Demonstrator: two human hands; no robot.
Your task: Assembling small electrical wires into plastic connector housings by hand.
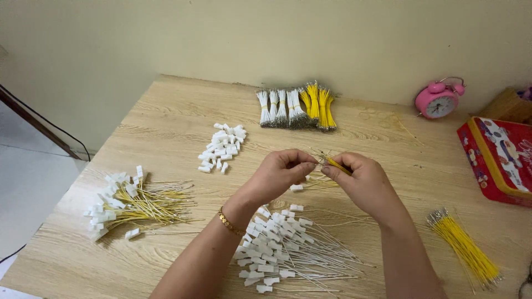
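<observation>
My left hand (pixel 281 173) and my right hand (pixel 361 182) meet above the middle of the wooden table (pixel 166 119). Between their fingertips they pinch a thin yellow wire (pixel 336 164) with bare metal strands at its end. Whether a white connector sits in my left fingers is hidden. Just below the hands lies a pile of white wires with white plastic connectors (pixel 280 249). A single loose white connector (pixel 296 187) rests under my left hand.
A heap of yellow wires with white connectors (pixel 130 202) lies at the left. Loose white connectors (pixel 223 147) sit behind it. Bundles of white and yellow wires (pixel 296 108) lie at the back. Yellow wires (pixel 465 246), a red tin (pixel 496 158) and a pink alarm clock (pixel 439 99) stand right.
</observation>
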